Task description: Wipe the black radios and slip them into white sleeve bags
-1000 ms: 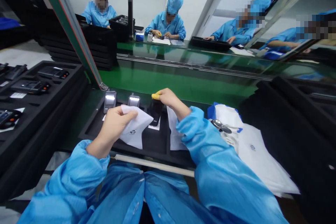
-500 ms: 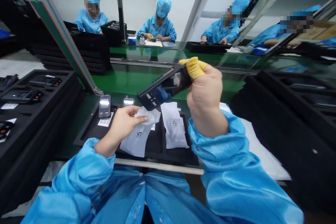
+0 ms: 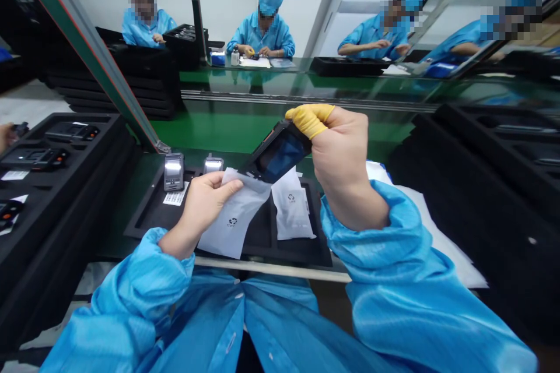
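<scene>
Plainly, the largest thing is the black foam tray (image 3: 262, 239) before the person. Over its front edge hangs a white pouch (image 3: 231, 227); the left hand (image 3: 207, 201) pinches it near its mouth. A second white pouch (image 3: 292, 213) lies near the tray's right edge. The right hand (image 3: 336, 151) grips the upper end of a black handheld device (image 3: 280, 154), tilted above the tray; its lower end is at the pinched pouch's mouth, how far inside cannot be told. A smaller gray handset (image 3: 174, 172) stands by the tray's back left corner, near a printed label sheet (image 3: 175, 195). Yellow finger cots (image 3: 311, 120) cover some right fingertips.
</scene>
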Demonstrator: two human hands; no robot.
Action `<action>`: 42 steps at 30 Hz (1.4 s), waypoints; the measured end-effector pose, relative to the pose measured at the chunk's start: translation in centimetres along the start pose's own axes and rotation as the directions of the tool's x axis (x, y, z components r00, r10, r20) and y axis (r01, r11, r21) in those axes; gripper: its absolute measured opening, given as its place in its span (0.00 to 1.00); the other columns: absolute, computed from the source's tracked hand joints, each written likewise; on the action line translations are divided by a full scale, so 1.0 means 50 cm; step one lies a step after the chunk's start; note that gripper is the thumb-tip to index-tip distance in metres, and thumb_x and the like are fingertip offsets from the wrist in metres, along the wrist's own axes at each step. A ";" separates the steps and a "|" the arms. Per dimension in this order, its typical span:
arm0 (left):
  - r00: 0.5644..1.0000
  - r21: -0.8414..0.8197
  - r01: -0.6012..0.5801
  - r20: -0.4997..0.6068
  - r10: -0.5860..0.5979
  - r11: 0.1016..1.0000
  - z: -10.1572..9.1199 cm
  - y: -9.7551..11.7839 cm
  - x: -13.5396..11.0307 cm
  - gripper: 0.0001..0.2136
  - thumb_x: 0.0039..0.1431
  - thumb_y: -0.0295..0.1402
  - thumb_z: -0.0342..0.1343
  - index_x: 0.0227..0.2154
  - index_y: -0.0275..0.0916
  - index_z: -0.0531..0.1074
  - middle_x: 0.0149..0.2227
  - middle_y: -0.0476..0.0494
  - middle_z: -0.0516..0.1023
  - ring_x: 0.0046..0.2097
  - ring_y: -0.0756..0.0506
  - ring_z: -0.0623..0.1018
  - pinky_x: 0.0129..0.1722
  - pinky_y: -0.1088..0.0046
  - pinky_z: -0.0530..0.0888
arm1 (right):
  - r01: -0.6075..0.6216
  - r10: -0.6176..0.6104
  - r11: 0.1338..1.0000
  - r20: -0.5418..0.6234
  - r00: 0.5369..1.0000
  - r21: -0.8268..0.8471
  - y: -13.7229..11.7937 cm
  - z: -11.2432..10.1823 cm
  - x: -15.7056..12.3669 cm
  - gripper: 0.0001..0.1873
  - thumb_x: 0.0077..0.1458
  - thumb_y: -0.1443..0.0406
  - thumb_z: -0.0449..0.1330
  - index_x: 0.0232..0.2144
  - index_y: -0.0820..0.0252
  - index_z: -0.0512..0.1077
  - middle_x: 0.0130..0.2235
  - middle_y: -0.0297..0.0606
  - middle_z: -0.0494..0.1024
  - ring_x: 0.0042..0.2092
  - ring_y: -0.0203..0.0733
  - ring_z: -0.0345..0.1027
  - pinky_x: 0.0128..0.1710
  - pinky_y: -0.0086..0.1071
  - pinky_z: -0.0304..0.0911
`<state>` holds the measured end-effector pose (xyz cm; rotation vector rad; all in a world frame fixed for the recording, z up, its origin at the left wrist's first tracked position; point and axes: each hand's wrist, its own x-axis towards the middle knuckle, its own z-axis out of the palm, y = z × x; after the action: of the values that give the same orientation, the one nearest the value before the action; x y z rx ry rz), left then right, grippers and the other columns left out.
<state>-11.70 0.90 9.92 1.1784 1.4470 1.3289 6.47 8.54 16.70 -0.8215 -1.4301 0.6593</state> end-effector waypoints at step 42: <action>0.978 0.018 0.160 0.132 -0.161 0.987 0.089 -0.036 0.093 0.31 0.47 0.51 0.63 0.50 0.39 0.65 0.32 0.44 0.80 0.32 0.45 0.79 0.31 0.70 0.75 | -0.631 0.604 0.774 0.357 0.712 -0.051 0.173 0.024 -0.110 0.23 0.37 0.69 0.68 0.39 0.60 0.69 0.35 0.34 0.79 0.37 0.41 0.74 0.39 0.38 0.72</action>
<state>-8.60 6.39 7.76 1.1082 1.4197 1.1151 5.74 9.16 6.44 -1.1834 -1.4255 1.4362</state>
